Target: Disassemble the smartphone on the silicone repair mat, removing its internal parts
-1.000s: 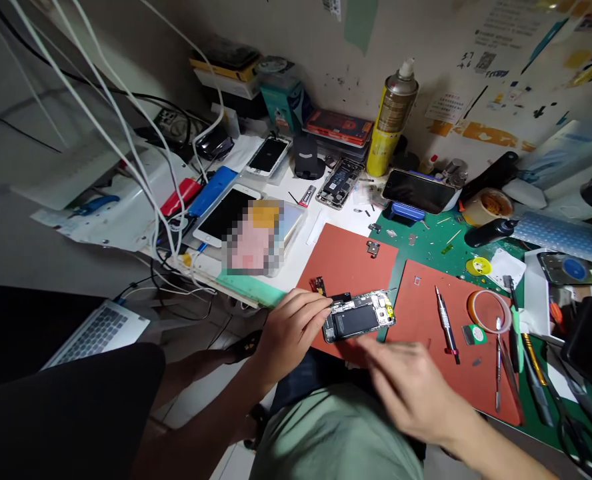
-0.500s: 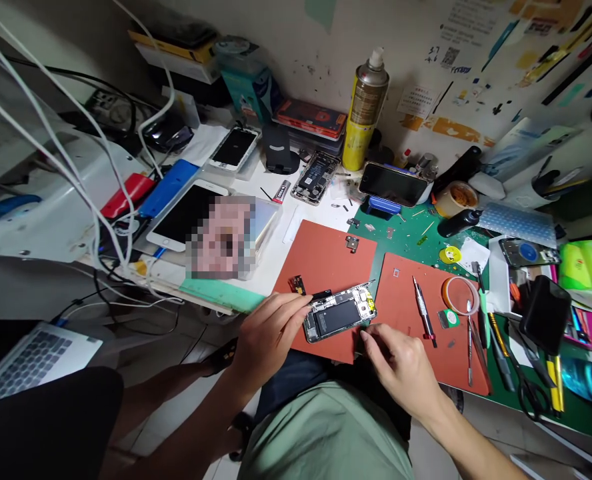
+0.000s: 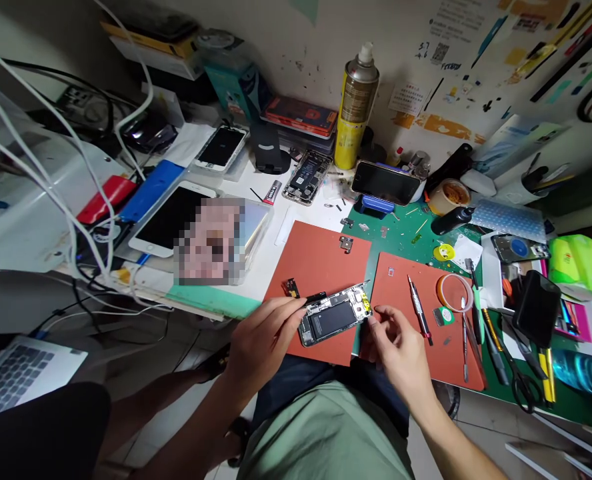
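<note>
An opened phone (image 3: pixel 333 321), its black battery and inner boards showing, lies tilted over the left reddish-brown mat (image 3: pixel 321 253). At its left end is my left hand (image 3: pixel 263 333), closed with the fingertips on the frame. A narrow black piece (image 3: pixel 317 297) sits along the phone's upper edge beside these fingertips; whether they touch it I cannot tell. My right hand (image 3: pixel 399 350) has curled fingers, with thumb and index finger at the phone's right corner, by the yellow part. A small dark circuit part (image 3: pixel 291 287) lies just above my left hand.
On the right mat (image 3: pixel 396 280) are a pen-like screwdriver (image 3: pixel 420 308), a tape roll (image 3: pixel 453 293) and tweezers (image 3: pixel 465 340). Small metal parts (image 3: pixel 346 244) lie on the left mat. A spray can (image 3: pixel 357 107) stands behind. Scissors (image 3: pixel 523 387) rest at the right edge.
My right hand has moved up to the phone's right corner, its thumb and index finger now at the frame. My left hand stays at the left end. The whole view has shifted slightly.
</note>
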Demonstrator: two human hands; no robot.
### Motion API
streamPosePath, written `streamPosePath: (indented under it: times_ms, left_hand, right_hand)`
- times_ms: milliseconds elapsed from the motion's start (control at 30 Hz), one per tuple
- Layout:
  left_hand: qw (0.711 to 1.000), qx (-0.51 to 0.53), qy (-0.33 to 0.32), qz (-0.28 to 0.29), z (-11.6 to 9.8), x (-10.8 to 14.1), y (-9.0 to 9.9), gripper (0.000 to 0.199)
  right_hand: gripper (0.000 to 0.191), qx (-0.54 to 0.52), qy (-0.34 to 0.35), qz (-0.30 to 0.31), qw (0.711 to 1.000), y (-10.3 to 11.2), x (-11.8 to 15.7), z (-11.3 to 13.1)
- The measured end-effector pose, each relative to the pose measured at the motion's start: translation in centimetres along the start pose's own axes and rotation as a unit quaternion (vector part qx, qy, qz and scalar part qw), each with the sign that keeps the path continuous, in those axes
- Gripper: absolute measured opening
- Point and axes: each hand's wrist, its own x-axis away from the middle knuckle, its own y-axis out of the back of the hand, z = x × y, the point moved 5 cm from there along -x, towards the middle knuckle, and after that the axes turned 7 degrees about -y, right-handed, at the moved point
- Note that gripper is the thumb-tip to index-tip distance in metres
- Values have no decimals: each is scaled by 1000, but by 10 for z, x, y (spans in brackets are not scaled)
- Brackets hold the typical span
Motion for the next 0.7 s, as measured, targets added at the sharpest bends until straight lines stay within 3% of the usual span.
streamPosePath:
  times_ms: [100,367,467,567,700]
  left_hand:
    - [1000,9,-2,0,0,-1,0,19]
    - [1000,28,-10,-3,-1,2,1,21]
    - [999,32,-5,-6,-1,3,1,23]
    - [1000,31,-2,-5,-1,4,1,23]
    - [1000,27,-8,-15,-2,4,0,23]
  right_hand:
    - [57,-50,-52,58,996,-4,-8,-4]
    - [54,-65,-17,73,995,-5,-22,-4]
    - [51,-16,22,55,998,-2,-23,3]
    - [44,64,90,-8,994,5,-20,16]
    - [34,190,226,-67,953,8,-16,39]
